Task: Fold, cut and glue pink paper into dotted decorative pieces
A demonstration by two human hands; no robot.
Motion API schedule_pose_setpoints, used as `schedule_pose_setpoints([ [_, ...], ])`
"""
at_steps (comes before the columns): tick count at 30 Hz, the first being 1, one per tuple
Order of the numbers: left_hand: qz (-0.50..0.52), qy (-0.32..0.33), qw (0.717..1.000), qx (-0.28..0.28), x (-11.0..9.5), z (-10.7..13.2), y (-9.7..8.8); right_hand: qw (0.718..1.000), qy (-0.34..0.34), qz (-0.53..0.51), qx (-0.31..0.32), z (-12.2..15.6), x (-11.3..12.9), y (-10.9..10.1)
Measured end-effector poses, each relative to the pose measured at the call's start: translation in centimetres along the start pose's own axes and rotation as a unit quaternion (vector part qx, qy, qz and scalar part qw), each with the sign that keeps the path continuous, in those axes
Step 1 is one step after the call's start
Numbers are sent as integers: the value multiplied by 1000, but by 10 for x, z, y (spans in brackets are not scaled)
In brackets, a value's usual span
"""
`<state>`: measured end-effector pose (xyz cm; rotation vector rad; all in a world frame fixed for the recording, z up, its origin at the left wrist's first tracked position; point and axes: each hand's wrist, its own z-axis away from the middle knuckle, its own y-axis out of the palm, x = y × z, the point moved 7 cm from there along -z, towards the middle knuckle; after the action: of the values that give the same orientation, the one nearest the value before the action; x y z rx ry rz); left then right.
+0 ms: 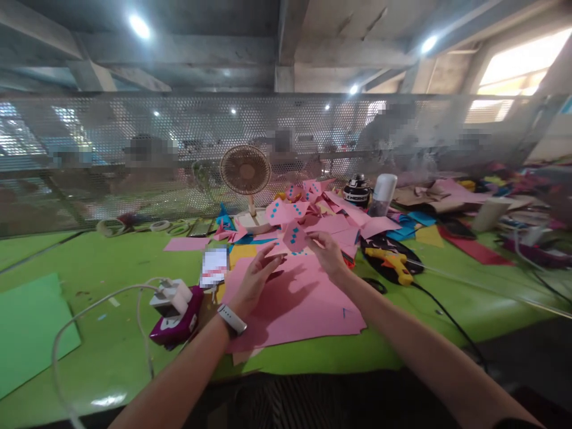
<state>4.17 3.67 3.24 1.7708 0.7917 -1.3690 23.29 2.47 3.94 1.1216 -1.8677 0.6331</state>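
My right hand pinches the edge of a folded pink paper piece dotted with blue diamond shapes. The piece is held up over the front sheets. To its lower left, my left hand hovers with fingers stretched and apart, nothing visible in them. Beneath both hands lies a large pink sheet, shaded by them. Just behind the held piece, more pink paper pieces with blue dots sit on a heap of pink paper.
Left are a purple power strip with white plugs and cable, a phone and a green sheet. Right lies a yellow glue gun on a black plate. Behind stand a small fan, a white-capped bottle and a mesh partition.
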Motion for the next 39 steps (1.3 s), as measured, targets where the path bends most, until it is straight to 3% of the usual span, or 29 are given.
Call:
schedule_pose_setpoints([
  [3,-19,-4,999,-28,1,-1,-6,999,19,-29,-17,-8,-9,-9],
  [8,-22,2,998,-63,3,-3,-15,999,7,-29,14,-7,-9,-2],
  [12,-39,10,997,-68,4,-5,-18,997,-55,-3,54,0,5,10],
  [15,-45,16,995,-85,3,-6,-21,992,-107,47,48,2,14,9],
  [21,-55,40,993,-98,2,-5,-24,994,-60,87,17,-3,11,-3],
  [23,-65,40,992,-97,4,-6,-24,995,-35,71,64,-1,12,6],
  [27,-58,30,992,-108,12,-11,-30,975,43,19,216,1,18,31],
  [30,-49,18,993,-107,16,-13,-31,949,103,22,296,-22,19,37],
  [33,-54,10,994,-94,12,-11,-27,967,99,30,235,-79,21,20],
  [34,-57,10,994,-91,10,-10,-25,986,68,28,151,-102,24,7],
  [35,-60,10,994,-91,9,-9,-24,992,51,30,110,-119,24,-1],
  [37,-63,12,994,-91,6,-9,-23,996,33,43,71,-139,17,-6],
  [39,-65,16,994,-92,5,-9,-23,997,13,66,48,-136,3,-4],
])
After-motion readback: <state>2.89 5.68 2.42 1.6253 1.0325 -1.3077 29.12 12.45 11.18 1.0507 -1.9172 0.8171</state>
